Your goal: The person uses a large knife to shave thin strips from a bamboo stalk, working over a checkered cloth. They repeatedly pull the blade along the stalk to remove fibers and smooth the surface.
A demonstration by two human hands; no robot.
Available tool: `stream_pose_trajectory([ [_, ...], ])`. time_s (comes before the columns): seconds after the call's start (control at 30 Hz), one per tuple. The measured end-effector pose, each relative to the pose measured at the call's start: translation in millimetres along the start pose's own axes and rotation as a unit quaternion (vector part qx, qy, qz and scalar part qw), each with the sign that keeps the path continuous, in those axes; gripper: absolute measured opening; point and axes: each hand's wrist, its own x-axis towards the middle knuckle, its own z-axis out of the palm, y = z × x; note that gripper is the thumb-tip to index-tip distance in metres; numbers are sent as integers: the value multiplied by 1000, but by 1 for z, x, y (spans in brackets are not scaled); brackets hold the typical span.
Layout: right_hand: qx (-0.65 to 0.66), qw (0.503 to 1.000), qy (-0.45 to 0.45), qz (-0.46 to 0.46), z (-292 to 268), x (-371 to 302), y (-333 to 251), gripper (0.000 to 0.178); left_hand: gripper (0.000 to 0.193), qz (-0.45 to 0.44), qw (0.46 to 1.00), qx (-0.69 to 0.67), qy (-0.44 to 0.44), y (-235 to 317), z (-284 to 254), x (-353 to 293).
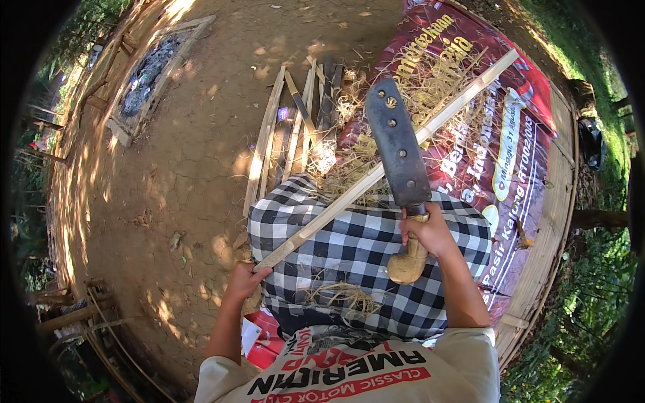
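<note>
In my right hand point(428, 234) is a machete, my fingers closed around its curved wooden handle point(409, 258). Its broad dark blade point(398, 151), dotted with rivet-like spots, points away from me and crosses over the strip. My left hand point(244, 279) grips the near end of a long pale bamboo strip point(336, 208), which slants up to the far right. The strip passes above a black-and-white checked cloth point(363, 252) spread over my lap. Curled shavings point(342, 299) lie on the cloth, and a larger heap of shavings point(430, 91) lies beyond it.
Several pale strips point(269, 134) and dark pieces lie on the bare earth point(168, 201) ahead of my lap. A dark red printed banner point(521, 235) covers a bamboo platform point(547, 269) at right. A framed ash pit point(144, 77) is at far left.
</note>
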Motion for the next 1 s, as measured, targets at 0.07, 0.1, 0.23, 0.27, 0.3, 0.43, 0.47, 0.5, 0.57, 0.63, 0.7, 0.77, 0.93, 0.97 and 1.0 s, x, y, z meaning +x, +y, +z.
stream_pose_trajectory([
  [0.07, -54, 998, -15, 24, -12, 1, 7, 19, 47, 9, 1000, -15, 2, 6, 0, -1],
  [0.1, -79, 996, -26, 35, -14, 1, 7, 22, 47, 13, 1000, -7, 3, 8, -4, -3],
  [0.23, -67, 995, -31, 64, -30, -5, -3, 21, 47, 44, 998, 49, -8, 3, -9, 4],
  [0.27, -86, 994, -47, 40, -33, -5, -7, 21, 47, 45, 998, 35, -4, 1, -9, 4],
  [0.3, -65, 997, -33, 31, -31, -5, -8, 20, 47, 43, 999, 22, -2, -1, -7, 3],
  [0.43, -22, 999, -29, 23, -5, -7, -5, 16, 47, 25, 999, 21, 15, -9, 2, 5],
  [0.47, -45, 997, -51, 30, -4, -7, 4, 17, 47, 29, 999, 21, 17, -9, 2, 2],
  [0.5, -69, 994, -76, 33, -1, -7, 8, 17, 47, 34, 999, 20, 22, -2, -1, -1],
  [0.57, -69, 995, -60, 36, -4, -8, 6, 16, 46, 34, 999, 20, 16, 13, -7, 0],
  [0.63, -83, 994, -72, 29, -14, -6, 1, 16, 46, 11, 1000, 17, -4, 20, -9, -3],
  [0.7, -36, 997, -58, 32, -11, -6, -1, 17, 46, 17, 999, 35, 13, 4, -3, 0],
  [0.77, 11, 998, -44, 35, 1, -9, 4, 17, 46, 13, 999, 27, 19, -7, 4, 0],
  [0.93, -101, 991, -77, 48, -15, -9, 0, 18, 46, 15, 1000, 24, -8, 14, -10, -5],
  [0.97, -69, 995, -56, 39, -14, -8, -3, 18, 47, 13, 1000, 16, -1, 11, -10, -5],
  [1.0, -38, 998, -32, 33, -14, -9, -9, 17, 47, 12, 1000, 6, 3, 7, -5, -1],
])
